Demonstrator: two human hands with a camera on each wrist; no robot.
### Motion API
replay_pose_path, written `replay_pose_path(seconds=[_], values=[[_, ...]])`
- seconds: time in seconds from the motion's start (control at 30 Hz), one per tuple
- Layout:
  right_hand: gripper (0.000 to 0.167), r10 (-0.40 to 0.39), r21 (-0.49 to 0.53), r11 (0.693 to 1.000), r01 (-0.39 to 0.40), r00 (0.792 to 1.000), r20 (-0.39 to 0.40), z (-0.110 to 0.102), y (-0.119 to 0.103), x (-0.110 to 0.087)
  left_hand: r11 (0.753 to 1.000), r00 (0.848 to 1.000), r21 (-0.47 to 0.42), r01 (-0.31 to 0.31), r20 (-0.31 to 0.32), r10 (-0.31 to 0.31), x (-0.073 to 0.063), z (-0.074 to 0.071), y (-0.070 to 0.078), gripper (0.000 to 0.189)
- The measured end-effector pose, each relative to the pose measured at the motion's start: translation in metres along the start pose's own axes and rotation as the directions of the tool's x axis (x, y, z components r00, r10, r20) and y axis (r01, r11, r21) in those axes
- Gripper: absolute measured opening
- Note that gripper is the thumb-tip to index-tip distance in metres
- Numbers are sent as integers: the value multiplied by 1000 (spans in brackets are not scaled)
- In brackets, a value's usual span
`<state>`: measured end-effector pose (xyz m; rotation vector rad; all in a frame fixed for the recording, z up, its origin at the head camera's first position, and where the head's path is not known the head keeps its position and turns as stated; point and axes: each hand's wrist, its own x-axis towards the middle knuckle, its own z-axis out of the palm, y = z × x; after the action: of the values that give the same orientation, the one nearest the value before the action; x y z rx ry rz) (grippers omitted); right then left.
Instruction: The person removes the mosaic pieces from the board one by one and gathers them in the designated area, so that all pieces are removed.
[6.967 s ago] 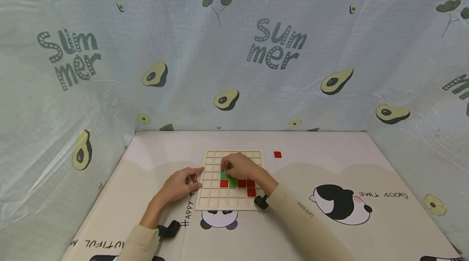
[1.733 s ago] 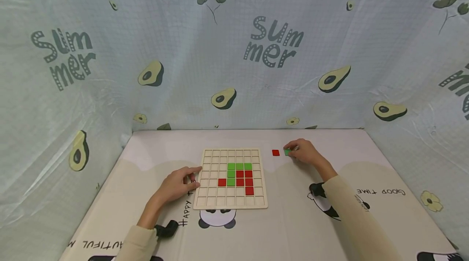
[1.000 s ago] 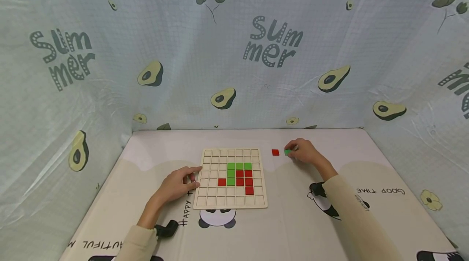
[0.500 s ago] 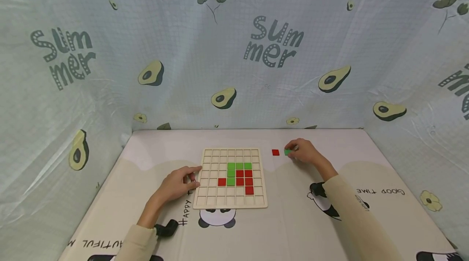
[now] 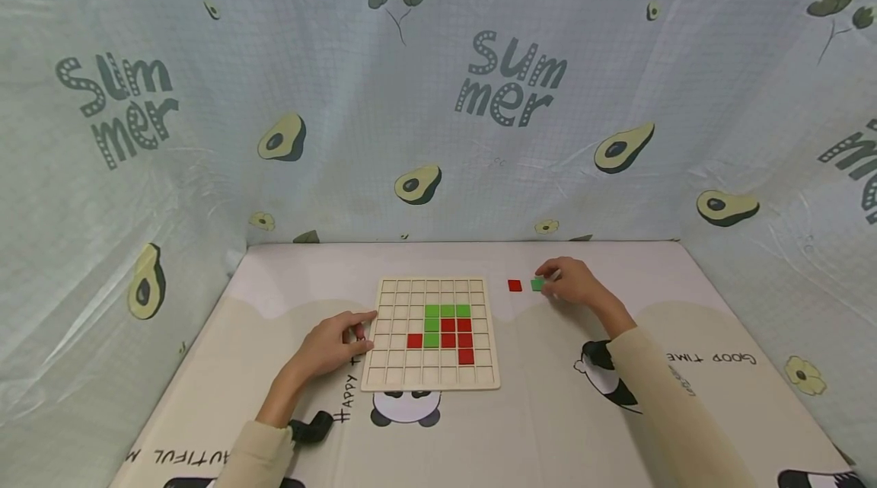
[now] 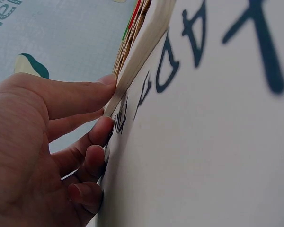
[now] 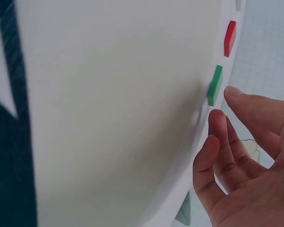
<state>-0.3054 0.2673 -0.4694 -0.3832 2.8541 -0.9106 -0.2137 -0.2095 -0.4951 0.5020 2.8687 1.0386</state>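
Observation:
A square wooden grid board [image 5: 393, 374] lies on the table, with several green tiles [image 5: 432, 326] and several red tiles [image 5: 464, 326] in its cells. My left hand [image 5: 332, 343] touches the board's left edge with its fingertips; in the left wrist view, a digit [image 6: 80, 97] presses on the wooden rim. To the right of the board, a loose green tile [image 5: 537, 285] lies on the table beside a loose red tile [image 5: 515, 285]. Close to the green one is my right hand [image 5: 572, 282], its fingers parted; the right wrist view shows a gap between fingertips [image 7: 217, 118] and tile.
The tablecloth carries printed pandas [image 5: 406, 407] and lettering. Behind the table hangs a pale curtain [image 5: 507, 191] with avocado prints, and it also closes in both sides. Each arm wears a light sleeve, and a black wrist camera [image 5: 311, 428] sits on the left wrist.
My right hand has gone from over the board to the right, setting a green tile down beside the red one; just now its fingers let go and drew back slightly. The left hand stays put.

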Motion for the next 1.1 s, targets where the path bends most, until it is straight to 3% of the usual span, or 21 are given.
replay_pose_path(seconds=[0.33,0.7,0.9,1.1], values=[[28,-16,-9,1000,16,1000,-20,-1,-15,4,1000,1000,0,-5,-2,5,-1,0,-1,51],[27,-144,-15,990,144,989,-29,15,-44,6,1000,1000,5,12,0,-12,0,1,1,52],[29,-230,-28,973,229,973,-32,25,-59,8,1000,1000,2,17,0,-17,0,1,1,52],[32,-230,-11,973,230,973,-12,37,-81,8,1000,1000,1,20,0,-20,0,1,2,52]])
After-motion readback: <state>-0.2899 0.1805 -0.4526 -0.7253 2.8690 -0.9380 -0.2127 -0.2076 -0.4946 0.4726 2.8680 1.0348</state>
